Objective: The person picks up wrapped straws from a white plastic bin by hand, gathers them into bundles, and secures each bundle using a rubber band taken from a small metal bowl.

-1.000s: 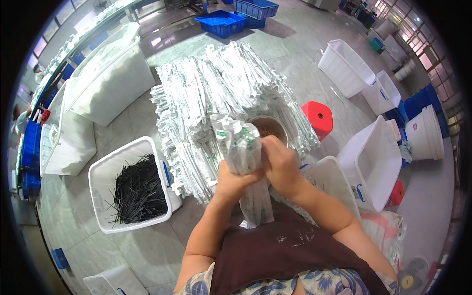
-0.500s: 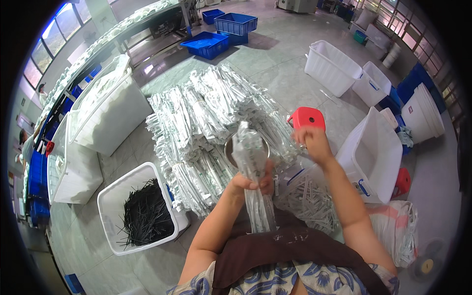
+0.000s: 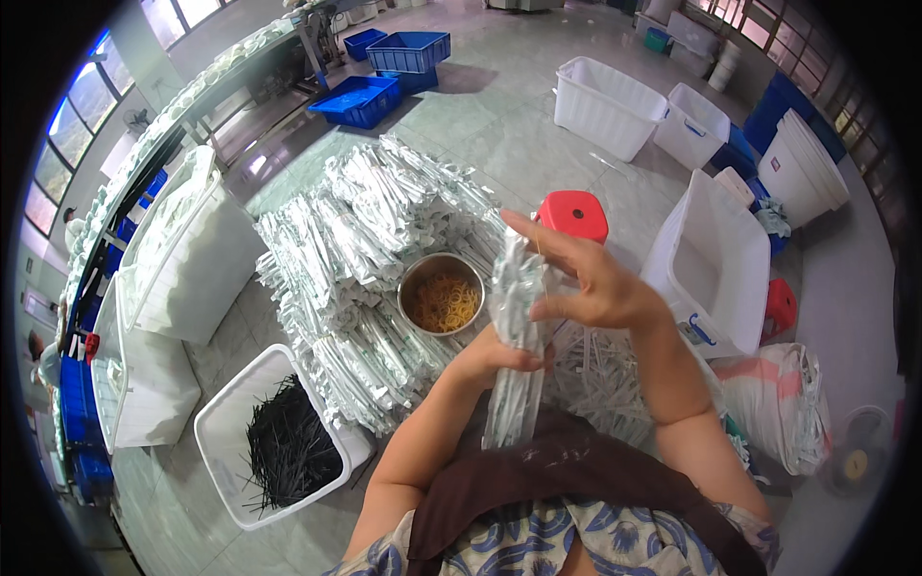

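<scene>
My left hand (image 3: 490, 363) is closed around an upright bundle of long, thin packets in clear and silvery wrapping (image 3: 520, 312). Around the bundle's upper part my right hand (image 3: 615, 288) spreads its fingers, the thumb near the bundle's side and the index finger above its top. Whether a thin band stretches between those fingers is too fine to tell. To the left of the bundle, a metal bowl (image 3: 434, 264) holds yellow rubber bands (image 3: 447, 305). Beyond and beside it lies a large pile of similar packet bundles (image 3: 384, 216).
A white tub (image 3: 213, 456) of black thin strips stands at left. Loose packets (image 3: 605, 384) lie right of my lap. A red stool (image 3: 573, 215), a white bin (image 3: 677, 245) and a woven sack (image 3: 768, 394) are at right. Blue crates (image 3: 357, 101) sit farther off.
My right hand has come from beside the red stool to the bundle's top, and its fingers have spread. The bundle no longer covers the bowl. The view has shifted somewhat.
</scene>
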Demonstrator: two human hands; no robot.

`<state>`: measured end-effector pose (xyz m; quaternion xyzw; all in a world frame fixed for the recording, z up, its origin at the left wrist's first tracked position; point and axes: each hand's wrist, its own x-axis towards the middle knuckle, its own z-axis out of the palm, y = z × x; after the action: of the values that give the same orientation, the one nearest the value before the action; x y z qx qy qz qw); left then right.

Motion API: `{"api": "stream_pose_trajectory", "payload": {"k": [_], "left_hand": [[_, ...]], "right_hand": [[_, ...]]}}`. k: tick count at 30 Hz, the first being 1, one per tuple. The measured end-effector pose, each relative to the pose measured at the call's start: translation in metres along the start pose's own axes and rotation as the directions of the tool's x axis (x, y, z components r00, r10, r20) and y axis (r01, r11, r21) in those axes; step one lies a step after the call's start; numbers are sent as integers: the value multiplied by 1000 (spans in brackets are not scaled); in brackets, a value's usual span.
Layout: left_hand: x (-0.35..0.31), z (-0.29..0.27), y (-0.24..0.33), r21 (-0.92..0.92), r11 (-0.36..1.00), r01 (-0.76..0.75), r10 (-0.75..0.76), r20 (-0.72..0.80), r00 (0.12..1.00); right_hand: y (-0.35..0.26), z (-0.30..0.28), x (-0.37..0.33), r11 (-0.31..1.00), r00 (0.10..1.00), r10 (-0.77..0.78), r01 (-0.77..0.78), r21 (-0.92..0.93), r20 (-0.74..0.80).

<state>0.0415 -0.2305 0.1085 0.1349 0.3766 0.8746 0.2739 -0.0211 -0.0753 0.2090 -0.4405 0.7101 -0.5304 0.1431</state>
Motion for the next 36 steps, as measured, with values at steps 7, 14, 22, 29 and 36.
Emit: {"api": "stream_pose_trajectory", "payload": {"k": [7,14,22,29,36], "left_hand": [[3,10,-5,243,967,74,-73,-11,997],[-9,-13,1,-63,997,46,-42,62,997],[-74,-26,-34,500,864,52,206,-446,871],[-14,-86,147,825,476,305,690,-565,452],[66,-232,109,569,-370,735,718,-327,614]], "right_hand": [[-24,-2,31,867,872,280,-50,-496,401],[55,57,14,509,972,218,-39,860,-86],[56,113,13,649,954,300,-182,739,-29],[62,97,26,939,832,255,-92,331,-493],[83,88,-72,917,507,369,-335,216,-779]]}}
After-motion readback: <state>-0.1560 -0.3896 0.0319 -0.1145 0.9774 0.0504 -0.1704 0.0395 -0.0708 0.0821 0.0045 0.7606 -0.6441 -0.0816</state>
